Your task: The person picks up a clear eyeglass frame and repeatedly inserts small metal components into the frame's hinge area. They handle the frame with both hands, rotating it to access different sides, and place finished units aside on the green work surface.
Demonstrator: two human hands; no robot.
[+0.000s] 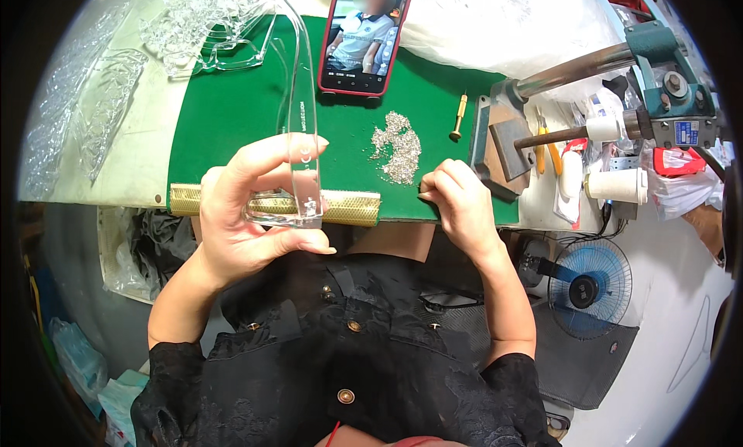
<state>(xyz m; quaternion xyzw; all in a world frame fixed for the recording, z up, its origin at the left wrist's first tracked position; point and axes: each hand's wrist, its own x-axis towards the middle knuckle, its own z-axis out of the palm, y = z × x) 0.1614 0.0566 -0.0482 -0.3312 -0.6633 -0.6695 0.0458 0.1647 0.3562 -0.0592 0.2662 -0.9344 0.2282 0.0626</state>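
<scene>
My left hand [236, 207] grips a clear plastic eyeglass frame [300, 99] between thumb and fingers, raised above the near edge of a green mat [232, 130]. One of its long temples points up and away from me. My right hand [463, 207] rests at the mat's near edge with fingertips pinched together; whatever they may hold is hidden. Just beyond these fingers lies a loose heap of tiny silvery metal pieces [401, 157], too small to tell apart. A slim brass-coloured screwdriver [460, 118] lies on the mat to the right of the heap.
More clear eyeglass frames [205, 25] are piled at the far left. A red-cased phone [354, 83] stands at the back. On the right are a metal hand press [573, 71], yellow-handled pliers [542, 149] and a white spool [619, 185]. A gold mesh strip [352, 207] lines the near edge.
</scene>
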